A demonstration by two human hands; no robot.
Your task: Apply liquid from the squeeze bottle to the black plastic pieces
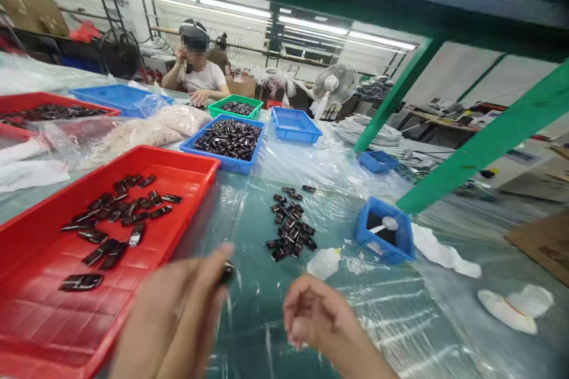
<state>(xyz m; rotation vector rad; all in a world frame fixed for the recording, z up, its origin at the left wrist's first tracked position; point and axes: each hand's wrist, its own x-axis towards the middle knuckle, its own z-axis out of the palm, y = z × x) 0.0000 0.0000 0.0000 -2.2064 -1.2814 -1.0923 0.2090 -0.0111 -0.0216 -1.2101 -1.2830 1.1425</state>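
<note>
The left hand point(180, 308) pinches a black piece point(228, 272) near the red tray point(40, 331). The right hand point(317, 314) curls, whether holding anything unclear

The left hand point(178, 314) is blurred and cut off by the lower edge; its fingers partly hide a blurred dark piece point(228, 273). The right hand point(317, 308) curls inward, so whether it encloses anything cannot be told. The near red tray point(35, 325) is cut off at left and below, its right wall partly hidden behind the left hand.
</note>
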